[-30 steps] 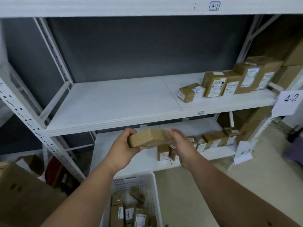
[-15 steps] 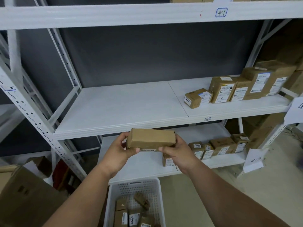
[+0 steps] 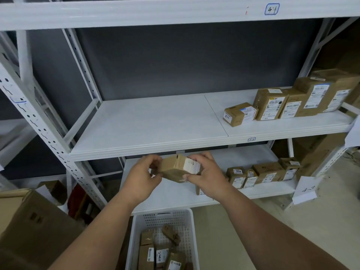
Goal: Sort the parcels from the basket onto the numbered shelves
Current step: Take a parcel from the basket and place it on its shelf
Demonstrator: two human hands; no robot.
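Observation:
A small brown cardboard parcel (image 3: 176, 168) with a white label on its right end hangs in front of the middle shelf's edge. My left hand (image 3: 143, 176) grips its left end and my right hand (image 3: 206, 176) grips its right end, fingers curled over the label. Below my arms stands the white perforated basket (image 3: 136, 227) holding several brown parcels (image 3: 153, 254). The middle shelf (image 3: 152, 129), tagged 4-2, carries several labelled boxes (image 3: 272, 104) at its right. The lower shelf (image 3: 171, 195), tagged 4-3, has a row of small boxes (image 3: 263, 173).
A top shelf beam (image 3: 175, 12) marked 4-1 runs across the view. A big cardboard box (image 3: 31, 227) sits at lower left beside the white upright (image 3: 39, 123). More large cartons (image 3: 319, 152) stand to the right of the rack. A paper sign (image 3: 305, 190) reads 4-3.
The parcel has been turned between both hands so its white labelled end now shows at the right. The view has shifted slightly, with the shelves sitting further right.

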